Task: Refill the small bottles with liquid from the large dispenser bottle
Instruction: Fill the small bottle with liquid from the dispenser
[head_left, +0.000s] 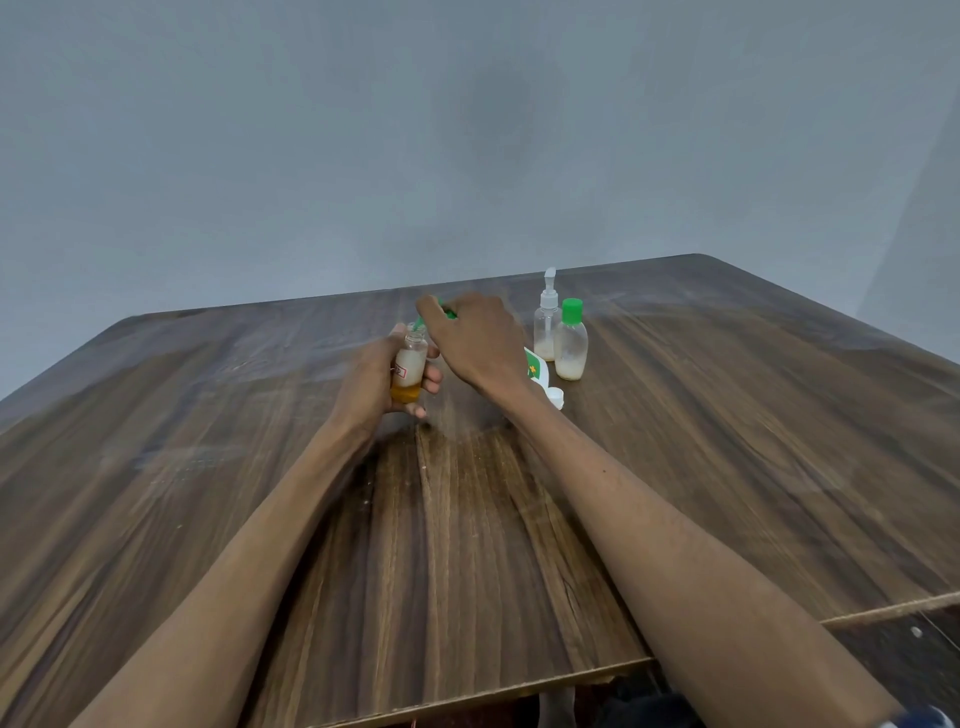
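My left hand (371, 379) grips a small clear bottle (410, 364), upright and uncapped, with amber liquid at the bottom and a white layer above. My right hand (472, 338) holds a green piece (448, 312) just above the bottle's open mouth; most of that piece is hidden by the fingers. To the right stand a small pump bottle (546, 322) and a small bottle with a green cap (570, 343), both holding a little whitish liquid. A white bottle with a green label (537, 370) lies behind my right wrist, a white cap (556, 397) at its end.
Everything sits on a dark wooden table (467, 545) against a plain grey wall. The table's near edge runs along the bottom of the view, with a step in it at the right.
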